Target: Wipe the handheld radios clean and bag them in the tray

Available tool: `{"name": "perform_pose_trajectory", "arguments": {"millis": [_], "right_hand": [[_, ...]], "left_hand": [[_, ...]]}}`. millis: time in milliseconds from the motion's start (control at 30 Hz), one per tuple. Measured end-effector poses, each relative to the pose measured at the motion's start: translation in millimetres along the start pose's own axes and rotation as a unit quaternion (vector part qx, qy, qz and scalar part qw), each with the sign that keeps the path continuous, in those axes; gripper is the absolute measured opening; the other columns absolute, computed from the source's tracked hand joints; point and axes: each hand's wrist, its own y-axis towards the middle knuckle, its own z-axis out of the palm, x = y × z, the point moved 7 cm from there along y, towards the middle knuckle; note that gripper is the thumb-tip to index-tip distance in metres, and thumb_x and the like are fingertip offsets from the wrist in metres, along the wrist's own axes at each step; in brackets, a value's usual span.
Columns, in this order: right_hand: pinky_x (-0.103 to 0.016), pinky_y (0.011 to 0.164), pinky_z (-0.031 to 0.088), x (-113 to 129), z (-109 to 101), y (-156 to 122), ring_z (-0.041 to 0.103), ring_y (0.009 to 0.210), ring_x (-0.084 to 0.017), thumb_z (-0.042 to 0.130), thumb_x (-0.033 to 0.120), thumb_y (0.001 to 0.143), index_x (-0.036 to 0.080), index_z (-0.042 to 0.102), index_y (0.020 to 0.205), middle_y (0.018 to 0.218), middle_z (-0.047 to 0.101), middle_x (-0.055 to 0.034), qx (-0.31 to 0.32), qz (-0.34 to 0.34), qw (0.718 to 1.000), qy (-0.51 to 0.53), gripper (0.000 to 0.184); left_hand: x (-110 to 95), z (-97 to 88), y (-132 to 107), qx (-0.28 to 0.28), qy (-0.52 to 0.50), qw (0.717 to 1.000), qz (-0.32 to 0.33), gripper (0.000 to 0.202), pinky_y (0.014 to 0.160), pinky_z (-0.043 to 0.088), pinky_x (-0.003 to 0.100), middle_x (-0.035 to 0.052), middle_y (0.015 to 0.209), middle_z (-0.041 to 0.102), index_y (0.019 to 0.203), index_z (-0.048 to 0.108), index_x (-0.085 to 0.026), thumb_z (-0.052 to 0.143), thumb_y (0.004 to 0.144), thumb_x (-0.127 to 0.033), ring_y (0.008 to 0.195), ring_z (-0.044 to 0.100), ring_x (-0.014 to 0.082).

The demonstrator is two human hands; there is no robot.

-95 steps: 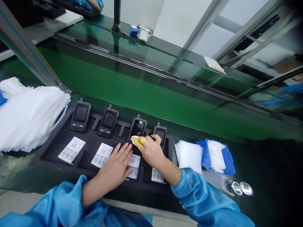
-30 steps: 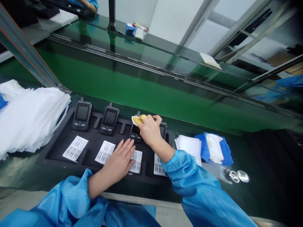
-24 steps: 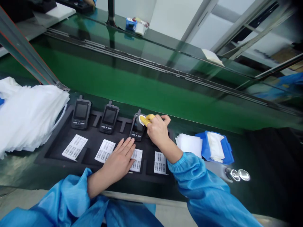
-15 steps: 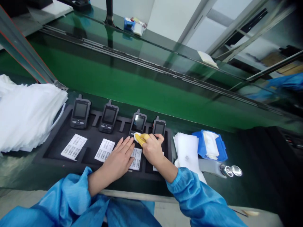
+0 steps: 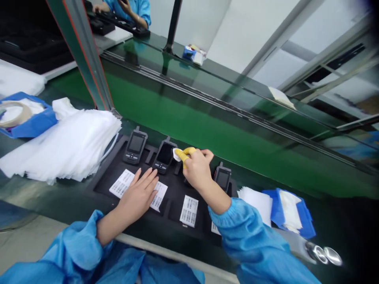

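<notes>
Nearest me, my left hand [image 5: 138, 196] lies flat and spread, fingers wide, pressing on a white barcode label [image 5: 158, 196] at the near edge of the black foam tray [image 5: 174, 194]; another label [image 5: 122, 183] lies just to its left and one more [image 5: 189, 210] to its right. Further in, my right hand [image 5: 197, 170] is curled shut on a small white wipe [image 5: 177, 154], pinched by fingertips [image 5: 186, 152] in yellow cots, and it touches the top of the second handheld device [image 5: 164, 157] from the left. That device sits along the tray's far edge, between a first device [image 5: 135, 144] toward the left corner and another [image 5: 222, 177] to the right of my wrist; my hand hides what lies beneath it. Left of the tray rests a stack of white foam bags [image 5: 65, 146]; right of it, white sheets [image 5: 257, 201] and a blue cloth bundle [image 5: 291, 213]. Beyond the tray's far edge runs the green conveyor belt [image 5: 207, 130].
</notes>
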Motion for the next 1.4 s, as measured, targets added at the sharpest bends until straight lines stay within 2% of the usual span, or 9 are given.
{"name": "perform_pose_trajectory", "arguments": {"millis": [167,433,567,700,833,933,1067,1200,1400], "right_hand": [[-0.04,0.084,0.02,24,25,30,0.045,0.082,-0.017,0.053,0.007,0.083,0.02,0.069,0.074,0.087,0.06,-0.0042,0.012,-0.023,0.999,-0.035,0.023],[-0.039,0.084,0.022,68,27,-17,0.045,0.082,-0.016,0.052,0.011,0.087,0.022,0.07,0.086,0.086,0.062,-0.0018,-0.006,-0.106,0.994,-0.004,0.021],[-0.04,0.086,0.02,58,30,2,0.046,0.084,-0.017,0.052,0.012,0.088,0.024,0.069,0.094,0.091,0.062,-0.0022,0.011,-0.076,0.997,-0.011,0.021],[-0.041,0.086,0.019,40,34,25,0.046,0.085,-0.018,0.052,0.011,0.088,0.022,0.07,0.082,0.09,0.061,-0.0034,0.017,-0.011,0.999,-0.04,0.021],[-0.04,0.086,0.02,63,32,5,0.046,0.086,-0.017,0.054,0.014,0.088,0.022,0.069,0.092,0.092,0.063,-0.0032,0.022,-0.072,0.997,-0.016,0.017],[-0.039,0.085,0.021,76,29,-9,0.046,0.083,-0.017,0.056,0.017,0.088,0.023,0.069,0.087,0.088,0.063,-0.0016,0.021,-0.106,0.994,0.003,0.014],[-0.041,0.087,0.019,55,31,12,0.047,0.087,-0.018,0.054,0.016,0.088,0.023,0.069,0.09,0.093,0.062,-0.0034,0.021,-0.03,0.999,-0.022,0.016],[-0.043,0.087,0.018,30,32,32,0.046,0.087,-0.018,0.054,0.011,0.086,0.021,0.068,0.07,0.088,0.06,-0.0036,0.022,0.02,0.999,-0.028,0.024],[-0.041,0.081,0.02,17,30,7,0.044,0.084,-0.019,0.052,0.003,0.078,0.019,0.067,0.064,0.089,0.061,-0.005,0.017,0.045,0.998,-0.028,0.026]], "left_hand": [[5,11.0,-4,0.025,-0.006,1.0,-0.009,0.038,0.108,0.035,0.051,0.0171,0.135,0.054,0.122,0.058,-0.005,0.035,0.096,-0.021,0.129,0.046,0.0298],[2,15.8,-4,0.031,0.004,0.999,-0.008,0.041,0.108,0.035,0.048,0.0175,0.134,0.054,0.124,0.057,-0.003,0.034,0.097,-0.023,0.127,0.049,0.0289],[2,17.4,-4,0.035,0.01,0.999,-0.013,0.041,0.108,0.036,0.047,0.0184,0.134,0.053,0.124,0.057,-0.002,0.033,0.097,-0.022,0.127,0.048,0.0292],[2,16.9,-2,0.044,0.017,0.999,-0.012,0.04,0.107,0.037,0.047,0.0187,0.135,0.053,0.123,0.058,-0.002,0.035,0.096,-0.022,0.127,0.048,0.0299],[2,17.2,-3,0.049,0.011,0.999,-0.02,0.041,0.108,0.035,0.046,0.0185,0.135,0.052,0.124,0.057,-0.002,0.035,0.096,-0.022,0.128,0.047,0.0287],[2,18.0,-4,0.048,0.004,0.999,-0.021,0.043,0.108,0.036,0.046,0.0193,0.134,0.053,0.126,0.056,-0.001,0.033,0.097,-0.024,0.127,0.049,0.0287],[2,17.8,-3,0.047,0.021,0.999,-0.014,0.042,0.107,0.038,0.046,0.0188,0.135,0.052,0.123,0.058,-0.002,0.035,0.095,-0.023,0.127,0.048,0.0292],[2,17.3,-1,0.048,0.033,0.998,-0.011,0.039,0.107,0.038,0.045,0.019,0.135,0.052,0.121,0.059,-0.003,0.039,0.094,-0.022,0.127,0.048,0.0293],[0,17.6,0,0.055,0.027,0.998,-0.011,0.039,0.107,0.037,0.045,0.0201,0.136,0.052,0.122,0.058,-0.003,0.042,0.093,-0.024,0.127,0.048,0.03]]}}
